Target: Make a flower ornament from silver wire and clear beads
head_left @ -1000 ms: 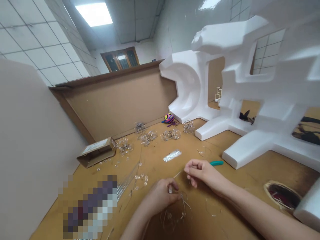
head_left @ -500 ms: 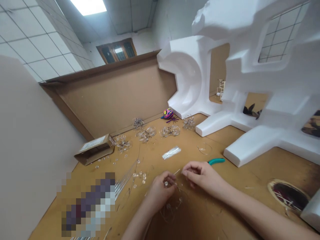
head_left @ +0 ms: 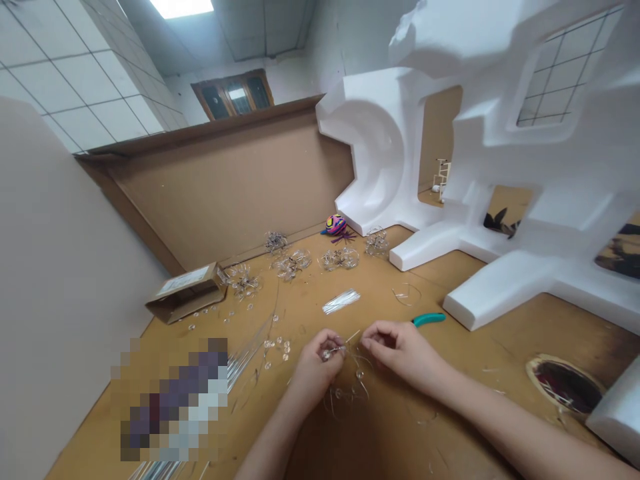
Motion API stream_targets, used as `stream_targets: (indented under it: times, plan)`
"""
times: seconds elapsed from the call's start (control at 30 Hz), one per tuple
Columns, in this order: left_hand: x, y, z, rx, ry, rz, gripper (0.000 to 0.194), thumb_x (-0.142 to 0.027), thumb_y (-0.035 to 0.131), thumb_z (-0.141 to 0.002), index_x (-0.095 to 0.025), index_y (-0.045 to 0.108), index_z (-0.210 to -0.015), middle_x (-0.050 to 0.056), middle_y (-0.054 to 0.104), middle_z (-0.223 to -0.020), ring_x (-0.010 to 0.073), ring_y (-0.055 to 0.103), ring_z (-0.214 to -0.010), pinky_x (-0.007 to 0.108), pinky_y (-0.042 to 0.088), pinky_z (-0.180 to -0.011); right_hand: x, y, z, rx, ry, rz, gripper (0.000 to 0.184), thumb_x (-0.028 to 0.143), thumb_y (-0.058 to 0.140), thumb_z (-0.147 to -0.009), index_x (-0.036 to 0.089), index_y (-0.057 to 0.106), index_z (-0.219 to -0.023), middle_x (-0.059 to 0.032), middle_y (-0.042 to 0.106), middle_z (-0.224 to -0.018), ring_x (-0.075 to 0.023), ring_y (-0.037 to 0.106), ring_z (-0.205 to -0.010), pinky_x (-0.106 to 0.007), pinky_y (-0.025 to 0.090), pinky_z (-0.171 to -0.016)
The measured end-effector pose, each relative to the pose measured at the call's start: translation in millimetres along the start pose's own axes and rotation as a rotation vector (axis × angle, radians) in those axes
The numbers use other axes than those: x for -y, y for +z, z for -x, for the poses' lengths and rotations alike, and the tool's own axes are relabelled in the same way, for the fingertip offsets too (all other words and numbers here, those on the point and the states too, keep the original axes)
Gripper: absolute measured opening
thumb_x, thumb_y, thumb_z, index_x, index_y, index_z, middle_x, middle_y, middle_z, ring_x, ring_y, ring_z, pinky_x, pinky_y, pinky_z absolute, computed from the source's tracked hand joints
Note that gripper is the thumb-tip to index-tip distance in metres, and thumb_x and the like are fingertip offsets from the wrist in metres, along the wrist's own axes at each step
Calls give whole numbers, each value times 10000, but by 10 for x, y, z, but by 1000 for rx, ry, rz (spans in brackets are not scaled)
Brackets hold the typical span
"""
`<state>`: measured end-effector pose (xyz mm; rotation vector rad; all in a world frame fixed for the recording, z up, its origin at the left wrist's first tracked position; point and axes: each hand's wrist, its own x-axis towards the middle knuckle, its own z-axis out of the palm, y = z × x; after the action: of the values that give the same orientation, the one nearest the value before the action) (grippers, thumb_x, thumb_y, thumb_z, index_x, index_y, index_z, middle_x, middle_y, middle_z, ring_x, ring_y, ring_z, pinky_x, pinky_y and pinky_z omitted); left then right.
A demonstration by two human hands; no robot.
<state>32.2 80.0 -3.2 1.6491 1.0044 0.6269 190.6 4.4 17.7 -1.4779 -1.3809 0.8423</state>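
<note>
My left hand (head_left: 320, 367) is closed in a pinch on a beaded wire piece (head_left: 339, 393). Thin looped wires with clear beads hang below its fingers, and one short straight end sticks up toward the right. Close by on the right, my right hand (head_left: 397, 350) has thumb and forefinger pressed together beside those wires. What its fingertips hold is too small to make out. Green-handled pliers (head_left: 429, 319) lie just behind my right hand, their front end hidden by it. Loose clear beads (head_left: 277, 348) lie on the brown table left of my left hand.
Several beaded wire clusters (head_left: 293, 263) sit at the back, near a colourful ball-like ornament (head_left: 335, 225). A bundle of short wires (head_left: 341, 301) lies ahead. Left stands an open cardboard box (head_left: 187, 293); white foam packing (head_left: 470, 303) rises on the right, near a round hole (head_left: 565, 385).
My left hand has turned slightly, and the wire and bead in its fingers show more clearly. My right hand keeps its pinch almost in place. The view has shifted a little.
</note>
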Motion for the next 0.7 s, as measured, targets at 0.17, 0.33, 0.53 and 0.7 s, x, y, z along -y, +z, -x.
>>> stream_targets:
  times: [0.17, 0.33, 0.53, 0.7]
  plan:
    - [22, 26, -5, 20, 6, -5, 119, -227, 548, -668, -150, 548, -759, -58, 484, -570, 24, 331, -360, 158, 267, -360, -5, 24, 5, 4, -48, 103, 166, 268, 484, -747, 171, 611, -700, 14, 551, -567, -99, 470, -530, -207, 354, -506]
    - [10, 28, -4, 16, -25, 56, 136, -241, 560, -650, -151, 539, -750, -53, 507, -607, 18, 339, -335, 165, 279, -346, -48, 28, 8, -45, -203, 276, 161, 222, 475, -765, 180, 627, -733, -12, 595, -664, -109, 512, -606, -214, 374, -568]
    - [-1, 25, -20, 49, -32, 134, 170, -282, 586, -641, -155, 538, -743, -51, 524, -604, 21, 351, -331, 166, 285, -344, -91, 55, 41, -23, -356, 392, 178, 192, 461, -791, 193, 634, -751, -19, 598, -706, -110, 529, -646, -215, 379, -607]
    - [-41, 47, 3, 60, -23, 151, 185, -293, 616, -627, -159, 540, -730, -39, 546, -620, 33, 400, -345, 177, 303, -371, -45, 41, 31, -2, -270, 305, 168, 219, 476, -788, 186, 630, -729, -16, 595, -684, -112, 530, -636, -216, 385, -594]
